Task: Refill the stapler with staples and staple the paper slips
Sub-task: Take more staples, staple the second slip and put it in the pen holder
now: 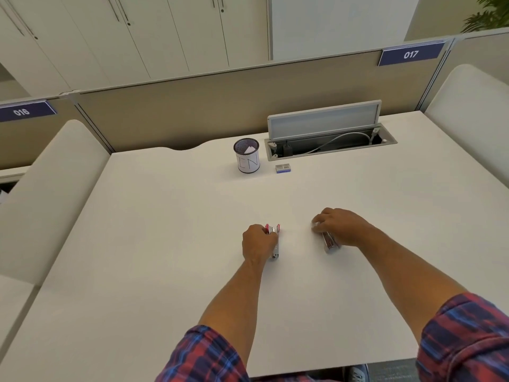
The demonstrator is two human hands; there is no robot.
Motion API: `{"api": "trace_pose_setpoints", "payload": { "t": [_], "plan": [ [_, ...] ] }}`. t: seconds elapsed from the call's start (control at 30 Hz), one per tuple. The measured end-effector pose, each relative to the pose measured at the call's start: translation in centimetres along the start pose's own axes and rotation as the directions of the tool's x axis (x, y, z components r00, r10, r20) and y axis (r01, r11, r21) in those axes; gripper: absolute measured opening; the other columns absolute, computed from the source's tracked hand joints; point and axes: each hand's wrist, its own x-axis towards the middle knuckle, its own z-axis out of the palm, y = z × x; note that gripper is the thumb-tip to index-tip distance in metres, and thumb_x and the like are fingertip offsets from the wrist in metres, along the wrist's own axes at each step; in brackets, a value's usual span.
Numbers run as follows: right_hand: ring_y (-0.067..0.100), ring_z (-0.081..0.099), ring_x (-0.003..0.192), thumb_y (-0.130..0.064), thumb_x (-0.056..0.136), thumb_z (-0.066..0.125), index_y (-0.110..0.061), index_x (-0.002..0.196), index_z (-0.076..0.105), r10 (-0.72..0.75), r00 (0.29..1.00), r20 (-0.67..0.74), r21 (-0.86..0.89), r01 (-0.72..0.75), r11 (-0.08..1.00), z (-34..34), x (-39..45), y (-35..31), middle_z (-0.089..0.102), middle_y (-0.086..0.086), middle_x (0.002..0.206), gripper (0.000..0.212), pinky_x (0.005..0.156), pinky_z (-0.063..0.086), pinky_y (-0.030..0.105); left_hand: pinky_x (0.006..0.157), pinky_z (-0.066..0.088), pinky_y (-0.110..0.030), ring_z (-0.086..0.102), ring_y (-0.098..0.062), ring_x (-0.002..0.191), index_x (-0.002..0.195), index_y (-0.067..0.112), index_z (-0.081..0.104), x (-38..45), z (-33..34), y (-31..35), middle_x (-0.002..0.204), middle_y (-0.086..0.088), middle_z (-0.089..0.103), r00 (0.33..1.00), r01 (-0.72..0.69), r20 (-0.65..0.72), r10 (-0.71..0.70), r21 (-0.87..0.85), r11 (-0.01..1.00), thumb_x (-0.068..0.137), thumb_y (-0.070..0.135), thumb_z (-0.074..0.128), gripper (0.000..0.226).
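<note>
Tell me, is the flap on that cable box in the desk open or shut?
Open. The grey flap stands tilted up, and cables show in the box underneath.

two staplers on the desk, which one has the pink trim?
The stapler held by the left hand. It shows pink at its far end; the one under the right hand looks plain silver.

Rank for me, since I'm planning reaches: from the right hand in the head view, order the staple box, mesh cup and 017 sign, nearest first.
From the right hand:
1. Staple box, ahead, slightly left.
2. Mesh cup, farther left.
3. 017 sign, up on the partition.

White desk [165, 244]: cup [247, 157], staple box [283, 168], staplers [275, 244]
</note>
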Motion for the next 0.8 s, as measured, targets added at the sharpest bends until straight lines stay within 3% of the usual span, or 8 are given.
{"api": "trace_pose_setpoints", "payload": {
  "t": [0.13, 0.27, 0.43, 0.53, 0.6, 0.7, 0.8],
  "plan": [
    [0.016, 0.051, 0.120, 0.002, 0.084, 0.057, -0.026, 0.120, 0.070, 0.009, 1.000, 0.003, 0.057, -0.009, 0.998, 0.2, 0.2, 0.3, 0.062, -0.012, 0.124, 0.047, 0.078, 0.050, 0.032, 0.047, 0.031, -0.024, 0.045, -0.016, 0.051, 0.065, 0.010, 0.057, 0.1, 0.1, 0.1, 0.057, 0.001, 0.052, 1.000, 0.007, 0.007, -0.007, -0.006, 1.000, 0.088, 0.028, 0.063, 0.030],
    [0.019, 0.059, 0.103, -0.014, 0.086, 0.064, -0.023, 0.107, 0.075, 0.168, 0.986, 0.020, 0.325, -0.166, 0.931, 0.6, 0.2, -0.5, 0.066, -0.005, 0.105, 0.025, 0.076, 0.052, 0.035, 0.054, 0.037, -0.026, 0.054, -0.021, 0.063, 0.075, 0.006, 0.064, 0.1, 0.0, 0.1, 0.065, 0.000, 0.060, 1.000, -0.004, 0.010, 0.004, -0.007, 1.000, 0.090, 0.031, 0.064, 0.029],
    [0.023, 0.065, 0.078, -0.026, 0.071, 0.072, -0.019, 0.078, 0.069, 0.498, 0.863, 0.083, 0.627, -0.434, 0.647, 1.0, 0.1, -2.8, 0.069, -0.001, 0.082, 0.010, 0.064, 0.052, 0.031, 0.054, 0.033, -0.028, 0.052, -0.024, 0.064, 0.067, 0.014, 0.050, 0.4, -0.2, 0.2, 0.065, -0.001, 0.054, 0.999, 0.042, -0.023, -0.042, 0.011, 0.999, 0.091, 0.030, 0.065, 0.033],
    [0.021, 0.064, 0.070, -0.028, 0.066, 0.073, -0.015, 0.077, 0.064, 0.629, 0.753, 0.192, 0.717, -0.545, 0.434, 1.3, 0.1, -4.4, 0.067, 0.001, 0.077, 0.019, 0.056, 0.043, 0.027, 0.053, 0.033, -0.027, 0.056, -0.025, 0.067, 0.077, 0.010, 0.060, 0.4, -0.4, 0.2, 0.070, -0.002, 0.059, 0.996, 0.077, -0.048, -0.077, 0.001, 0.997, 0.091, 0.034, 0.066, 0.028],
    [0.018, 0.060, 0.062, -0.028, 0.066, 0.073, -0.012, 0.078, 0.062, 0.665, 0.699, 0.264, 0.737, -0.591, 0.328, 1.5, 0.2, -5.3, 0.063, 0.002, 0.071, 0.023, 0.051, 0.039, 0.025, 0.054, 0.034, -0.026, 0.057, -0.025, 0.066, 0.080, 0.010, 0.063, 0.5, -0.5, 0.2, 0.068, 0.001, 0.058, 0.994, 0.089, -0.069, -0.088, 0.010, 0.996, 0.091, 0.033, 0.065, 0.026],
    [0.017, 0.052, 0.051, -0.022, 0.062, 0.073, -0.010, 0.068, 0.055, 0.694, 0.639, 0.332, 0.764, -0.614, 0.200, 1.6, 0.2, -5.9, 0.056, 0.000, 0.059, 0.022, 0.048, 0.033, 0.023, 0.047, 0.029, -0.023, 0.052, -0.018, 0.053, 0.068, 0.014, 0.056, 0.6, -0.6, 0.0, 0.059, 0.005, 0.052, 0.991, 0.103, -0.095, -0.098, 0.046, 0.994, 0.092, 0.029, 0.064, 0.029],
    [0.020, 0.057, 0.050, -0.019, 0.057, 0.072, -0.008, 0.064, 0.062, 0.667, 0.624, 0.408, 0.755, -0.642, 0.138, 1.3, 0.1, -5.7, 0.064, 0.002, 0.056, 0.016, 0.051, 0.041, 0.024, 0.044, 0.025, -0.022, 0.045, -0.010, 0.045, 0.058, 0.018, 0.045, 0.5, -0.7, -0.2, 0.055, 0.005, 0.050, 0.989, 0.105, -0.115, -0.097, 0.068, 0.992, 0.094, 0.028, 0.061, 0.040]
  ]
}}
